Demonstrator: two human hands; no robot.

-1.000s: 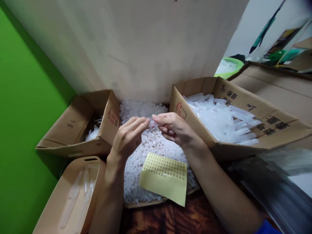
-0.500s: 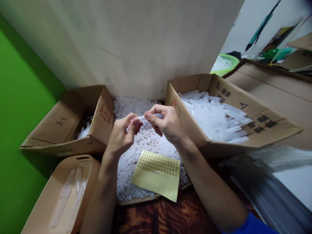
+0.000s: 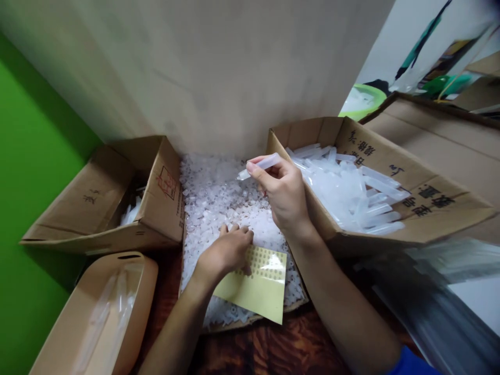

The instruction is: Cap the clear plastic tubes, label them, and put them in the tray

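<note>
My right hand (image 3: 282, 194) holds a clear plastic tube (image 3: 261, 164) between thumb and fingers, lifted above the middle tray (image 3: 250, 319) of small white plastic pieces (image 3: 213, 192). My left hand (image 3: 227, 250) is down on the yellow sticker sheet (image 3: 258, 286) that lies on those pieces, its fingertips curled at the sheet's upper left corner. Whether it pinches a sticker is hidden. To the right, a cardboard box (image 3: 410, 179) is full of the same clear tubes (image 3: 351, 192).
A cardboard box (image 3: 113, 203) with a few tubes stands at the left. A beige plastic bin (image 3: 89, 317) with tubes sits at the lower left. A pale board rises behind, a green wall at the left, a stack of clear bags (image 3: 441, 291) at the right.
My left hand has let go of the tube and dropped to the yellow sticker sheet. My right hand has kept the tube and lifted it up and to the right.
</note>
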